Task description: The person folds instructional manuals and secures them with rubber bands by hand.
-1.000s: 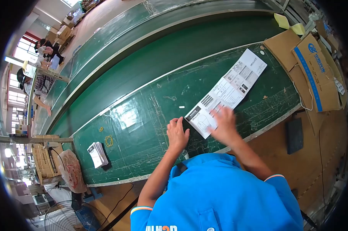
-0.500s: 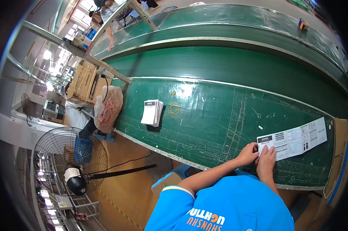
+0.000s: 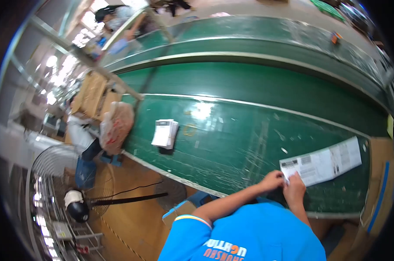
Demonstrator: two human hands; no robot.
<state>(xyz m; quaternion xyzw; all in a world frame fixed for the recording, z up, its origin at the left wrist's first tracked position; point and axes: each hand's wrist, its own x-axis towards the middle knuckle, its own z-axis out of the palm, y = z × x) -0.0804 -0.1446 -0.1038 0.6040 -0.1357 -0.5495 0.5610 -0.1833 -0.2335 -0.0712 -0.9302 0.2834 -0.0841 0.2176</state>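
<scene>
A long printed sheet (image 3: 321, 165) lies unfolded at the right of the green worktable (image 3: 223, 143), with crease lines across it. My left hand (image 3: 272, 180) pinches the sheet's left end at its lower corner. Beside it, my right hand (image 3: 295, 188) has its fingers closed on the lower edge of that same end. Further left stands a stack of folded leaflets (image 3: 164, 134), near a yellow rubber band (image 3: 189, 129).
Cardboard boxes (image 3: 91, 95) and a plastic bag (image 3: 117, 126) stand at the table's left end. A black fan (image 3: 77, 206) is at the lower left. Cardboard (image 3: 380, 174) borders the right end. Another person (image 3: 118, 19) is across at the upper left.
The camera view has shifted and blurred slightly. My right hand's fingers, flat on the sheet before, have drawn in toward its left end. The person at the upper left has moved.
</scene>
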